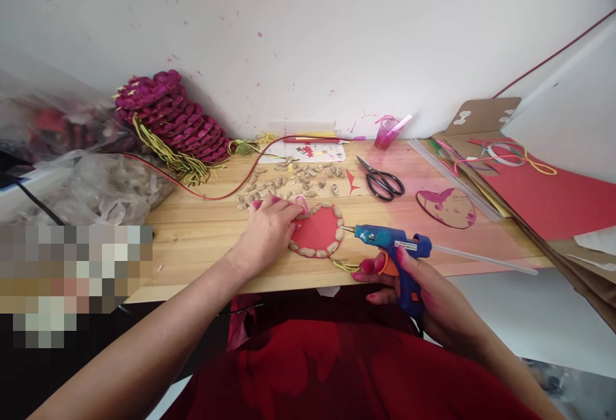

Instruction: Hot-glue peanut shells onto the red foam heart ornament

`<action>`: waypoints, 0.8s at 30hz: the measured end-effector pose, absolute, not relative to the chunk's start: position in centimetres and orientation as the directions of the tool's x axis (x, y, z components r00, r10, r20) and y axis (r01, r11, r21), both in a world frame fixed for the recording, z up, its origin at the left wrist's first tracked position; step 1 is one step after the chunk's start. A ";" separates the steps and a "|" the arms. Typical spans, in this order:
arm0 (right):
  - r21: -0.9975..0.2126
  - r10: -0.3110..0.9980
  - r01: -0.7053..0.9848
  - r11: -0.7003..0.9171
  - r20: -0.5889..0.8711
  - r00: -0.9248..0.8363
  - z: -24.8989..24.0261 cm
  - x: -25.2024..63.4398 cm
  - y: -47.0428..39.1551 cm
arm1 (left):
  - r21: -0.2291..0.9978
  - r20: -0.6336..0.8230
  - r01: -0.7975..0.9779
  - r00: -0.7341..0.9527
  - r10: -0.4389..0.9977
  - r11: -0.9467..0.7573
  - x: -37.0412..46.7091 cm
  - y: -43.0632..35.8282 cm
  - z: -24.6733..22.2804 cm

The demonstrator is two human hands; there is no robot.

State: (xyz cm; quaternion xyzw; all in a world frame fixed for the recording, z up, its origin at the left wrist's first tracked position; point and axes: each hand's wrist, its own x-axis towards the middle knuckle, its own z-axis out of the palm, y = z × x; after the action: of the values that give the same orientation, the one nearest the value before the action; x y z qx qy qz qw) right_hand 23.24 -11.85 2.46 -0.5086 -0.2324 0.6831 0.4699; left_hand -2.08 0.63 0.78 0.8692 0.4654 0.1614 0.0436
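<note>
A red heart-shaped card (318, 230) lies on the wooden table, with peanuts (319, 253) set along its edge. At its left side rests my left hand (268, 224), its bent fingers pressed together over the rim. Whatever sits under those fingertips is hidden. My right hand (430, 288) grips a blue glue gun (378, 235) around its handle, with fingers by the orange trigger. The metal nozzle points left, close to the heart's right edge. A long clear glue stick (486, 260) sticks out of the gun's back. Yellow-green cords (347, 267) lie just below the heart.
Loose peanuts (279, 182) are scattered behind the heart. Black scissors (381, 179), a pink-stained cup (385, 133) and a cardboard heart (446, 208) stand or lie rightward. A magenta peanut bundle (168, 115) leans by the wall. A red cable (206, 197) crosses the table; plastic bags (103, 183) fill the left.
</note>
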 end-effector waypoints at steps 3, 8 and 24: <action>-0.808 0.884 -0.402 -0.430 -0.467 -0.006 2.4 23.2 -11.9 | 0.303 0.211 0.747 0.554 0.806 -0.592 -2.0 0.5 0.3; -0.791 0.866 -0.440 -0.425 -0.496 0.056 2.4 22.6 -11.9 | 0.414 0.219 0.659 0.598 0.771 -0.628 -1.6 0.0 -0.4; -0.813 0.838 -0.321 -0.486 -0.538 0.096 4.1 22.5 -12.3 | 0.415 0.252 0.606 0.640 0.725 -0.679 -2.8 -1.6 -0.2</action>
State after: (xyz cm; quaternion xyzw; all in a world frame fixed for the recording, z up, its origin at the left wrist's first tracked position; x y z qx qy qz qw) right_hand 22.47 -12.26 4.07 -0.5830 -0.2217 0.6348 0.4561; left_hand -2.81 -1.60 -0.23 0.8935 0.3724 0.2028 0.1478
